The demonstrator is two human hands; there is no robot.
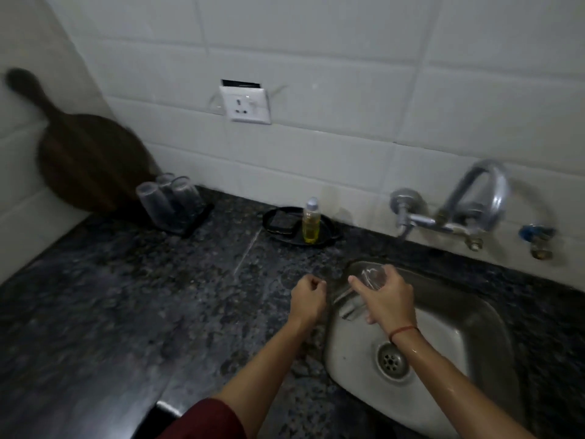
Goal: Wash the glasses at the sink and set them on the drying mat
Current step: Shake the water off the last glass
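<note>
- Glass [348,303] lies tilted over the left rim of the sink [449,340], under the right grip [387,299], whose fingers curl round it from above.
- Left grip [308,295] clenched, holding nothing, above the counter [142,312] just beside.

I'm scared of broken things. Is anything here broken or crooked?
Yes. The socket on the tiled wall sits crooked, with a dark gap open above its plate, as if it has come loose. Nothing else stands out.
</note>
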